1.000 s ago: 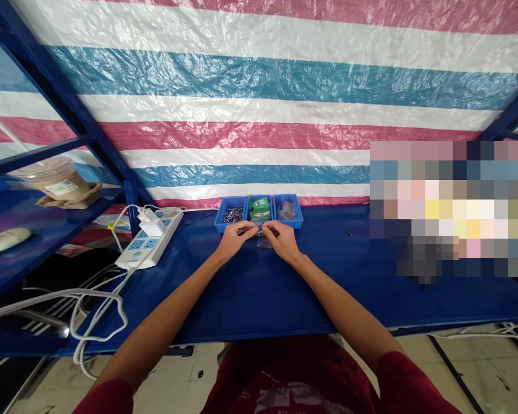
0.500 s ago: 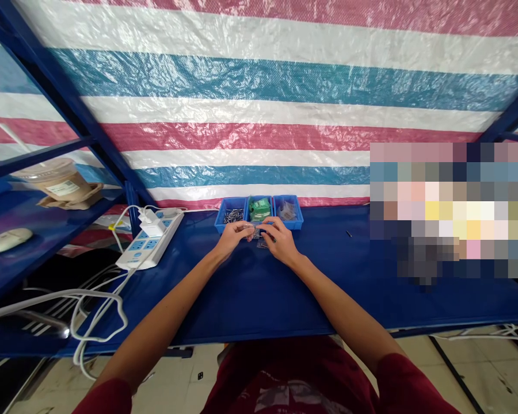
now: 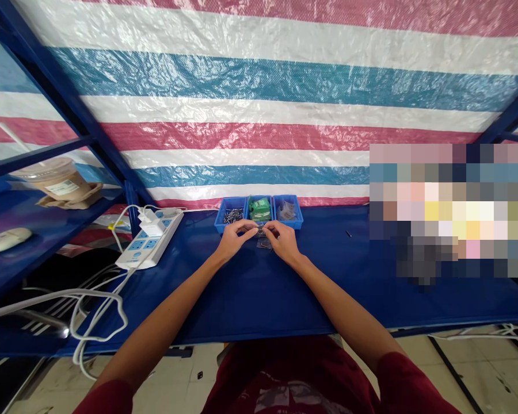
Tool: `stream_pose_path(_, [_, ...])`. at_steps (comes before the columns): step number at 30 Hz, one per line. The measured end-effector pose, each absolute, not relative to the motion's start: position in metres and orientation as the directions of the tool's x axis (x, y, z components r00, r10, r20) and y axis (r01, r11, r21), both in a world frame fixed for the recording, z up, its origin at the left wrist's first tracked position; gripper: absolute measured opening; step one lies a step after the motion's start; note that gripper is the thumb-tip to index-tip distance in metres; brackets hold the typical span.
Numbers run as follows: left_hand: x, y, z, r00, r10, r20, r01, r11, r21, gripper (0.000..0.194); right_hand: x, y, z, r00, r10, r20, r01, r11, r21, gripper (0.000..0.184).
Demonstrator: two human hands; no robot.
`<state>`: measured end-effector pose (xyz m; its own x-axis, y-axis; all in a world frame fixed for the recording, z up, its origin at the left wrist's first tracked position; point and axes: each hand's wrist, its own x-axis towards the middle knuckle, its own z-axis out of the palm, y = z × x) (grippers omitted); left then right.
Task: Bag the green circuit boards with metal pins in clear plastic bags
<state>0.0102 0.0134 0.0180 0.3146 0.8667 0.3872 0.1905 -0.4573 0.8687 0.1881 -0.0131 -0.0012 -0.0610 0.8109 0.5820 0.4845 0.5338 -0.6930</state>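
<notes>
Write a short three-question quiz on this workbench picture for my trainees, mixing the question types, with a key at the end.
1. True or false: a small clear packet shows between the left hand and the right hand.

2. Multiple choice: in the row of blue bins, which one holds the green packets?
A) the left one
B) the middle one
C) the right one

3. Fill the gap: the white power strip lies toward the ____ end of the blue table, as the person sees it.

Key: 1. True. 2. B. 3. Left.
</notes>
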Motion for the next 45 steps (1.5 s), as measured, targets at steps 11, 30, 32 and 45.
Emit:
stream_pose_path(11, [0.011,0.015,0.022,0.305,0.908,0.286,0.023,-0.308,0.951,0.039,0.188,-0.013,-0.004,-0.157,0.728,0.667,0.492,0.643,-0.586,0.023])
stream_pose_path(30, [-0.016,0.03,0.012,-0.02,0.63,0.776,0.664,-0.572,0.482,0.017,0.188,-0.015,0.005,0.011,0.814,0.581,0.406,0.527,-0.747,0.029])
stream_pose_path(32, [-0.023,0.037,0.012,0.032,0.633,0.773,0.771,-0.508,0.384,0.021,0.189,-0.013,0.003,-0.004,0.816,0.578,0.447,0.519,-0.729,0.029])
stream_pose_path(45, [-0.015,0.037,0.003,0.309,0.791,0.527,0.908,-0.411,0.085,0.038,0.198,-0.005,0.0,0.006,0.934,0.357,0.792,0.214,-0.572,0.012])
